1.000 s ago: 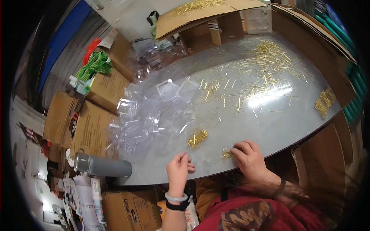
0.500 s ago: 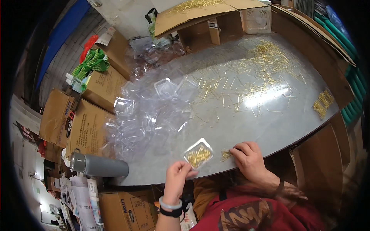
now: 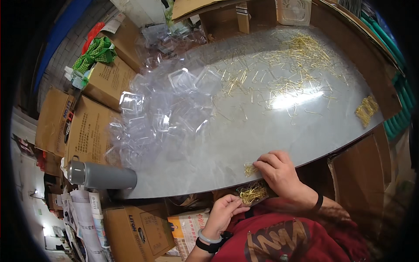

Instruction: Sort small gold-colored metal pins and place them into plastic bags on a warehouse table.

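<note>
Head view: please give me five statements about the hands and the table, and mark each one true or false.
1. The right hand is at a small gold wire bunch on the table. True.
2. The left hand is empty. False: the left hand holds a larger gold wire bundle.
3. Clear plastic trays lie left of the scattered gold hooks. True.
4. The grey bottle is at the table's right end. False: the grey bottle is at the left end.
5. The left wrist wears a pale bracelet. True.
</note>
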